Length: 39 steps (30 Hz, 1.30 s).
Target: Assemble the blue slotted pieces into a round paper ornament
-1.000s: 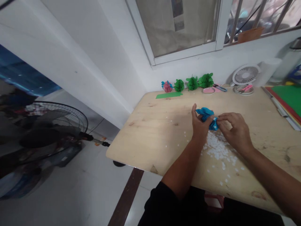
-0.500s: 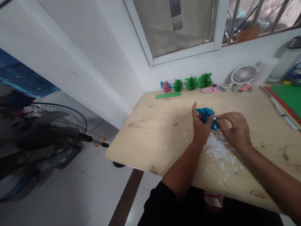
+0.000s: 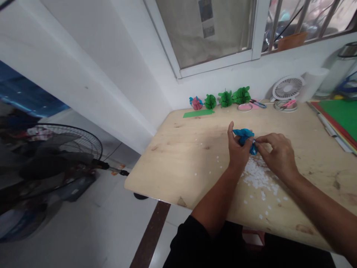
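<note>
My left hand (image 3: 239, 149) is closed around a blue folded-paper piece (image 3: 244, 134), its thumb pressed on the near side and one finger raised. At the right edge of the blue paper, my right hand (image 3: 276, 152) pinches with thumb and forefinger, the other fingers curled. A tiny white piece shows at those fingertips, touching the blue paper; its exact kind is too small to make out. Below both hands lies a loose heap of small white paper bits (image 3: 258, 173), with several strays scattered around it.
Along the wall stand a pink-and-blue paper figure (image 3: 196, 103) and several green ones (image 3: 225, 98), behind a green strip (image 3: 198, 113). A utility knife (image 3: 258, 103), tape rings, a small white fan (image 3: 288, 88) and coloured sheets (image 3: 340, 115) lie rightward. A floor fan (image 3: 64, 156) stands left.
My right fingertips have moved slightly left, closer against the blue paper's edge. My left hand keeps the same hold, and the whole view has shifted a little.
</note>
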Motion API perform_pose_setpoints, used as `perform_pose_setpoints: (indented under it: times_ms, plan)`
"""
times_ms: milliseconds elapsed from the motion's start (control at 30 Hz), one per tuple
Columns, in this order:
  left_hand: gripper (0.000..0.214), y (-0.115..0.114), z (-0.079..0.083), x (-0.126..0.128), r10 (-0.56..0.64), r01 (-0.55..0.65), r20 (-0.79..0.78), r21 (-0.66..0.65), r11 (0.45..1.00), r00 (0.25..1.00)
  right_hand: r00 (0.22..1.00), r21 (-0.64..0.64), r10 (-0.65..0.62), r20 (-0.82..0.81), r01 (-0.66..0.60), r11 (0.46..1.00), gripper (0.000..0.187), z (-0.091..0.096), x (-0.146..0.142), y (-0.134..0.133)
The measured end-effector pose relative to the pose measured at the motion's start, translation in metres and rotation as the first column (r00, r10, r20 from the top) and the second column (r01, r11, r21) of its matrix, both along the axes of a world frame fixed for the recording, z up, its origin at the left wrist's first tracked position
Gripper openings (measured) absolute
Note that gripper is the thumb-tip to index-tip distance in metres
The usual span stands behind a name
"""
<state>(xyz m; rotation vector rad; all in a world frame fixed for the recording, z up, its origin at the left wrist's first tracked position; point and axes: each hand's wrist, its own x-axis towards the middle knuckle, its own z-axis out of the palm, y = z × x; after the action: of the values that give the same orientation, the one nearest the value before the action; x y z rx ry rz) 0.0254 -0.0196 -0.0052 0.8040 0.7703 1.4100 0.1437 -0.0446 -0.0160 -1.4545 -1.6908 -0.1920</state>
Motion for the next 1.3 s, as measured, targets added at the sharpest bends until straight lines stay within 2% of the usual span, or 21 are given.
perform_pose_setpoints:
  times_ms: [200, 300, 667, 800, 900, 967, 1033, 1167, 1233, 1300]
  plan:
    - [0.091, 0.002, -0.006, 0.001, 0.0, 0.001, -0.021, 0.054, 0.999, 1.0, 1.0, -0.004, 0.004, 0.02, -0.004, 1.0, 0.012, 0.0, -0.001, 0.0]
    - [0.092, 0.003, -0.007, 0.001, 0.004, -0.003, -0.026, 0.032, 0.999, 1.0, 1.0, -0.022, 0.019, 0.0, -0.019, 1.0, 0.009, -0.001, -0.001, 0.0]
    - [0.092, 0.015, -0.01, -0.007, 0.118, -0.118, -0.034, 0.005, 0.993, 0.992, 0.995, -0.039, 0.069, -0.067, -0.072, 0.997, 0.005, 0.003, 0.002, -0.001]
    - [0.093, 0.017, -0.008, -0.01, 0.148, -0.148, -0.005, 0.025, 0.989, 0.989, 0.99, -0.073, 0.057, -0.128, -0.067, 0.995, 0.007, 0.005, 0.001, -0.002]
    - [0.092, 0.016, -0.006, -0.012, 0.176, -0.176, 0.001, 0.022, 0.984, 0.984, 0.97, -0.142, 0.035, -0.239, -0.071, 0.987, 0.008, 0.006, -0.001, -0.003]
    - [0.09, 0.016, -0.005, -0.013, 0.191, -0.191, 0.011, 0.025, 0.981, 0.982, 0.933, -0.201, 0.027, -0.358, -0.105, 0.974, 0.013, 0.007, -0.004, -0.004]
    - [0.09, 0.015, -0.005, -0.013, 0.189, -0.19, 0.03, 0.035, 0.981, 0.981, 0.87, -0.248, 0.032, -0.493, -0.176, 0.953, 0.026, 0.008, -0.008, -0.004]
    - [0.093, 0.011, -0.004, -0.01, 0.148, -0.15, 0.033, 0.045, 0.988, 0.988, 0.682, -0.322, 0.017, -0.731, -0.367, 0.873, 0.048, 0.007, -0.014, -0.003]
    - [0.095, 0.009, -0.005, -0.006, 0.122, -0.124, 0.035, 0.042, 0.991, 0.992, 0.586, -0.345, -0.02, -0.81, -0.447, 0.825, 0.054, 0.006, -0.015, -0.002]
    - [0.097, 0.008, -0.006, -0.003, 0.099, -0.101, 0.06, 0.036, 0.994, 0.993, 0.51, -0.348, -0.062, -0.858, -0.49, 0.799, 0.058, 0.004, -0.015, -0.001]
